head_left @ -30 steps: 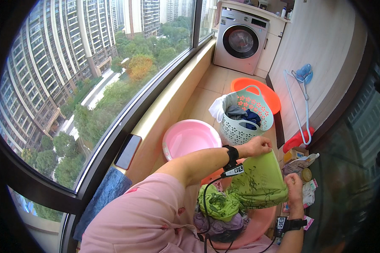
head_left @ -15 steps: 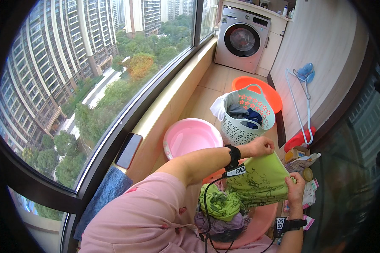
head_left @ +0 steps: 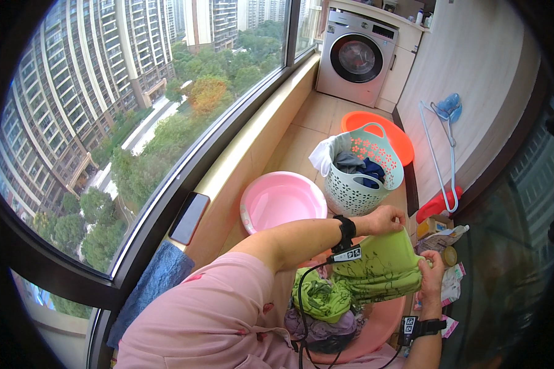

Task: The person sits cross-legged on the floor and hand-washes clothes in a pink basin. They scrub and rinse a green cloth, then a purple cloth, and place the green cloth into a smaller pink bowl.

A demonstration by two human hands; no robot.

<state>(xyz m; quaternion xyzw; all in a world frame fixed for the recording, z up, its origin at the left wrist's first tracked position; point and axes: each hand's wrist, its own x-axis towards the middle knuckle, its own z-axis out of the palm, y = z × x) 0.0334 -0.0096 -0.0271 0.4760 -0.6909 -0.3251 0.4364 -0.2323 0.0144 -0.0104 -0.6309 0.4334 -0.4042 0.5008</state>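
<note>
1. The green cloth is stretched between the two hands, above the coral basin at the person's front right.
2. The left hand has its fingers closed on the cloth's far edge; its thumb is hard to make out.
3. The right hand grips the cloth's right side, thumb and fingers pinching the fabric near a corner.
4. The relation that matters is the line between the two grips: it slants from the left hand, farther from the body, down to the right hand, nearer the body and further right. The taut edge follows that slant.
5. From that line the spread part of the cloth hangs toward the body and to the left, with folds along its lower side.
6. A green bunch lies left of the spread part and seems joined to it, though the join is lost in folds. In the view it sits a little nearer the left hand than the right.
7. Under the bunch, purple cloth is heaped in the coral basin.
8. The laundry basket stands just beyond the left hand, and the pink basin lies left of it, past the left forearm.
</note>
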